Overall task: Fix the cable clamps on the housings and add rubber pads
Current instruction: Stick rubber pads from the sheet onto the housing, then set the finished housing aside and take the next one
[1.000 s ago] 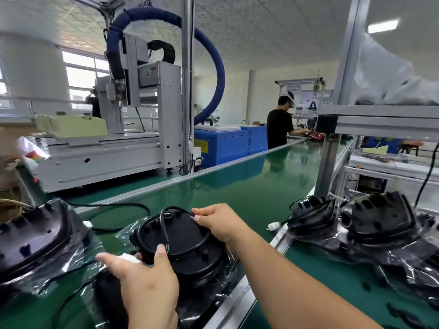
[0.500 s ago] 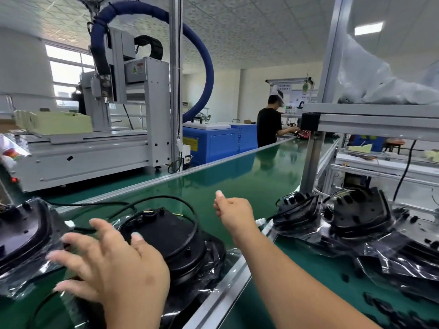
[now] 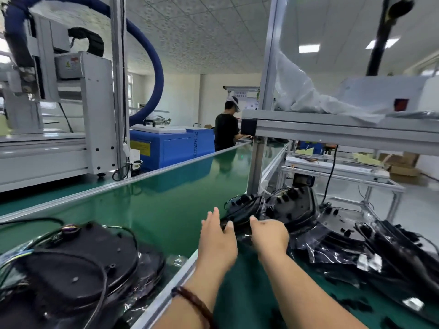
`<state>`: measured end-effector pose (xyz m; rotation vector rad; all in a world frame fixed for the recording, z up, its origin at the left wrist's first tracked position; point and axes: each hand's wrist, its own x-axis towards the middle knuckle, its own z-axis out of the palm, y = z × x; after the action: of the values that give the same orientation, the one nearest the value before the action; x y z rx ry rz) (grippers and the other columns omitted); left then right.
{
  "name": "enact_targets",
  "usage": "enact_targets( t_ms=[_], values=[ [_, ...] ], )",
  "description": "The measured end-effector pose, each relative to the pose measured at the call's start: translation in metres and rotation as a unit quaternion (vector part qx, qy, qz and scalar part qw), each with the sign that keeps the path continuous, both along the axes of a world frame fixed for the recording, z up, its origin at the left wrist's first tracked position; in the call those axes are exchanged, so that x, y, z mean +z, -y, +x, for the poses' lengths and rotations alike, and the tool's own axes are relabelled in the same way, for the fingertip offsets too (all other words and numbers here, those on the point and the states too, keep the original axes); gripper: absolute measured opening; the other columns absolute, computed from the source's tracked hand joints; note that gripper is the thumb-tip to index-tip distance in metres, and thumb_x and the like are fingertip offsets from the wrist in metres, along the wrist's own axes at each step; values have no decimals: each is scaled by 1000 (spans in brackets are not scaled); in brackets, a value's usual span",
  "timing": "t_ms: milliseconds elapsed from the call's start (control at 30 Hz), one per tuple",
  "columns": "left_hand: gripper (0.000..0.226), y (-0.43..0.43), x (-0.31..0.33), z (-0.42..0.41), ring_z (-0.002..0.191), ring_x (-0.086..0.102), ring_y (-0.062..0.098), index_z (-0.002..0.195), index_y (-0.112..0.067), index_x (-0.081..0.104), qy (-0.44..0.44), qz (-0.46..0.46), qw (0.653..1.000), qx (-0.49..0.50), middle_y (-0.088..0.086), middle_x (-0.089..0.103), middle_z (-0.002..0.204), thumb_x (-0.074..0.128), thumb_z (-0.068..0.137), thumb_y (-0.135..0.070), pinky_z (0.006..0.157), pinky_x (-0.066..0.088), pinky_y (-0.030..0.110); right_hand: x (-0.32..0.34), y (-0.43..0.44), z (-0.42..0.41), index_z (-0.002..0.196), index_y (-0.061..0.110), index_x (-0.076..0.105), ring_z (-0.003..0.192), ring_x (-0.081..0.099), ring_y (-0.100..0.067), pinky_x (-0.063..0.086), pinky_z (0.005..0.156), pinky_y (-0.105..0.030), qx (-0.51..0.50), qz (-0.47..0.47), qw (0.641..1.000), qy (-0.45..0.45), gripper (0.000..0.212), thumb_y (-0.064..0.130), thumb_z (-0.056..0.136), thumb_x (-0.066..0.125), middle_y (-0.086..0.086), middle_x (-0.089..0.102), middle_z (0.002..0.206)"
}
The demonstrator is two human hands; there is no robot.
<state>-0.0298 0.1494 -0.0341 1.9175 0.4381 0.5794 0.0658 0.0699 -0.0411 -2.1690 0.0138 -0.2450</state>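
Beside the green conveyor's (image 3: 166, 210) right edge, the left hand (image 3: 217, 243) and right hand (image 3: 269, 235) are lying open-fingered against a bagged black housing (image 3: 242, 207).

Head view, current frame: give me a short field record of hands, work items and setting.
left hand: open, reaching toward bagged housing
right hand: fingers curled at the same housing; grip unclear
target: black plastic housing in clear bag, right bench
set aside: round black housing with looped cable, on green conveyor belt
background: person in black shirt
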Motion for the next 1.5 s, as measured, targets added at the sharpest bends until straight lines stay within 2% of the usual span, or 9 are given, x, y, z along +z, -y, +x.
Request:
enact_targets(
  t_ms=[100, 267, 500, 600, 767, 933, 1167, 1367, 1500],
  values=[
    [58, -10, -16, 43, 146, 9, 22, 151, -10, 16, -72, -4, 997, 4, 8, 13, 158, 35, 101, -33, 117, 11, 30, -7, 10, 4, 58, 14, 55, 70, 56, -27, 39, 62, -26, -5, -3, 1000, -8, 45, 40, 95, 51, -6, 61, 68],
    [64, -20, -20, 90, 142, 24, 31, 151, -15, 9, -104, -109, 987, 53, 12, 22, 156, 31, 99, -43, 113, 23, 37, -25, 7, 10, 110, 4, 63, 107, 61, -32, 50, 86, -31, 27, 36, 998, -50, 44, 44, 92, 53, -16, 67, 114],
    [57, -34, -19, 120, 135, 36, 33, 148, -8, 25, -125, -158, 979, 12, 15, 34, 150, 37, 98, -33, 110, 32, 40, -28, -14, 17, 110, 5, 61, 108, 61, -35, 51, 94, -45, 64, 180, 978, -90, 42, 41, 90, 58, -11, 63, 105],
    [35, -34, -17, 115, 113, 57, 38, 113, 3, 61, -96, -199, 975, -9, 25, 60, 122, 46, 92, -21, 95, 48, 40, -28, -23, 22, 110, 1, 62, 94, 59, -30, 51, 93, -47, 50, 264, 955, -128, 50, 46, 86, 62, -15, 64, 103],
    [27, -24, -12, 92, 78, 58, 30, 67, -7, 61, -39, -104, 992, 55, 17, 66, 88, 46, 85, -21, 78, 52, 42, -21, -31, 20, 113, 2, 54, 82, 50, -26, 53, 86, -48, 13, 349, 926, -142, 65, 48, 73, 75, -23, 61, 112],
    [25, -19, 5, 58, 113, 50, 24, 108, -24, 65, 36, -4, 995, 93, 5, 53, 125, 49, 88, -23, 105, 37, 41, -1, -17, -14, 117, -3, 47, 82, 61, -32, 49, 60, -35, 114, 448, 872, -161, 52, 27, 82, 73, -29, 61, 114],
    [13, 42, 30, -34, 124, 34, 13, 93, -46, 53, 132, 42, 987, 82, -6, 38, 125, 49, 93, -34, 109, 12, 30, 35, 52, -110, 108, -13, 46, 70, 54, -30, 44, 50, -30, 202, 486, 840, -136, 40, 16, 89, 66, -26, 56, 85],
    [29, 131, 9, -98, 114, 41, 20, 94, -51, 59, 189, 30, 981, 36, -8, 42, 132, 41, 74, -63, 101, 15, 20, 26, 148, -184, 93, -11, 54, 63, 57, -28, 49, 59, -34, 83, 471, 872, -106, 41, 13, 72, 80, -24, 59, 71],
    [47, 186, -8, -121, 93, 56, 33, 90, -37, 72, 180, 90, 979, 6, 6, 61, 116, 36, 66, -58, 91, 24, 25, 15, 189, -237, 76, -11, 59, 48, 62, -16, 47, 45, -22, -41, 462, 885, -40, 23, 4, 74, 77, -21, 67, 61]
  ],
)
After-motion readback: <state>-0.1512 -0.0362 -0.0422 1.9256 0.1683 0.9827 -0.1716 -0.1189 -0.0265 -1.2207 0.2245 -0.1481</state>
